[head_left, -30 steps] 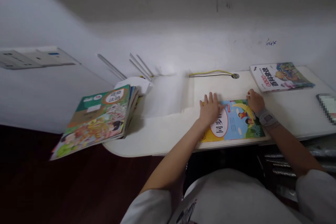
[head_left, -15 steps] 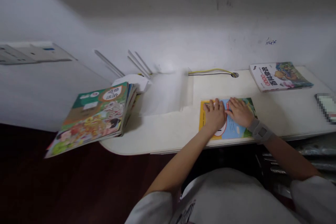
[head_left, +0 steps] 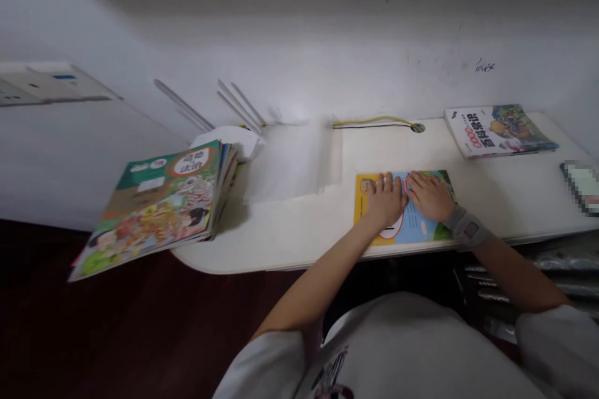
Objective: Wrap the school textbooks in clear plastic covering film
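Observation:
Both my hands lie flat on a book [head_left: 414, 232] with a yellow, blue and green cover, at the front edge of the white desk [head_left: 285, 230]. My left hand [head_left: 386, 201] presses on its left half, fingers stretched out. On the right half rests my right hand [head_left: 431, 198], also flat and open, with a grey band [head_left: 468, 228] around the wrist. The two hands nearly touch at the middle of the cover, and they hide part of its print. To the left of the book, clear plastic sheets [head_left: 285, 168] lie on the desk.
A stack of books [head_left: 154, 199], green cover on top, overhangs the desk's left end. Another book [head_left: 500, 131] lies at the back right, near a blurred-out phone-like object [head_left: 583, 187]. A yellow cable [head_left: 369, 120] runs along the wall into a hole.
The view has shifted slightly. My left hand has slid a little to the right on the cover, closer to my right hand. The book stays in place under both hands.

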`<state>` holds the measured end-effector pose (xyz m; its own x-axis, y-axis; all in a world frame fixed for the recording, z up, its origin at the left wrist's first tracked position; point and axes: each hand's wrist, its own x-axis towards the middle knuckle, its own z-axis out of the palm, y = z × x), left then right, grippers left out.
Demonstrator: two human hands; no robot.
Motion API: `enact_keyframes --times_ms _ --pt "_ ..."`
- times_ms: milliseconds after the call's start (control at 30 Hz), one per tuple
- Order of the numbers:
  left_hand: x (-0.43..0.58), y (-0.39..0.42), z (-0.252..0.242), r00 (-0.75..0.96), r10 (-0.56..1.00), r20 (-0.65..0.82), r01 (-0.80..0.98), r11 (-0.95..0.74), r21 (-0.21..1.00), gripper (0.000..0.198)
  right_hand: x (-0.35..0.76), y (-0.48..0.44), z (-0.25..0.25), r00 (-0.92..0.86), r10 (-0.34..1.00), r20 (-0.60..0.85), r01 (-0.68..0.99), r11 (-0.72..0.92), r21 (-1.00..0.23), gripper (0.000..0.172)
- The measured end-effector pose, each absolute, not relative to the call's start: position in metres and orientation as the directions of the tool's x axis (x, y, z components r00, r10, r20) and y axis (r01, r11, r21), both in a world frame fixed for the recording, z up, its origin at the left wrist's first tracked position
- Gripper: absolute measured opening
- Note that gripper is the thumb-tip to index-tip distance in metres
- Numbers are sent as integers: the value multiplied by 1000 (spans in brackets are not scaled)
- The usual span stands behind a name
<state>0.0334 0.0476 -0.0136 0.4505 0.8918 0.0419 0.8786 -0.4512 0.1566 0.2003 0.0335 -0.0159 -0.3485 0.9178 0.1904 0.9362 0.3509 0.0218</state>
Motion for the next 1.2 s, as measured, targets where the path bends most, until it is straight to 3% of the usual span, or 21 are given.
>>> enact_keyframes --times_ms 100,267,433,500,633,733,800,900,1000,1133,1200 --pt "33 50 -17 440 895 71 875 -445 189 56 200 38 -23 -350 918 188 932 361 -30 50" --pt "5 62 -21 269 961 71 941 -278 192 58 236 43 -34 -274 932 237 954 294 -56 49" --pt "-9 74 -23 105 989 107 959 -130 253 69 261 53 -35 46 950 309 993 -10 -117 49" --pt "-13 78 -23 59 989 135 948 -98 301 63 268 56 -35 154 932 329 980 -103 -169 44" --pt "-20 86 -21 -22 990 138 853 -53 519 38 278 62 -38 201 916 348 942 -84 -324 26" --pt "-22 93 -17 -132 987 90 674 22 738 34 283 71 -38 283 906 314 879 -115 -462 22" --pt "-23 99 -14 -176 983 61 607 60 792 30 285 77 -36 298 925 236 840 -136 -526 20" --pt "-23 107 -8 -186 982 29 620 94 779 21 284 85 -31 231 960 160 841 -114 -529 13" --pt "-24 111 -5 -152 988 27 711 90 698 15 275 86 -28 215 959 185 874 -104 -474 8" --pt "-19 110 -6 -31 995 96 938 -4 346 14 258 80 -25 130 950 283 976 -73 -203 17" --pt "-16 110 -9 28 992 123 970 -56 237 18 253 78 -24 85 952 295 992 -52 -118 22"
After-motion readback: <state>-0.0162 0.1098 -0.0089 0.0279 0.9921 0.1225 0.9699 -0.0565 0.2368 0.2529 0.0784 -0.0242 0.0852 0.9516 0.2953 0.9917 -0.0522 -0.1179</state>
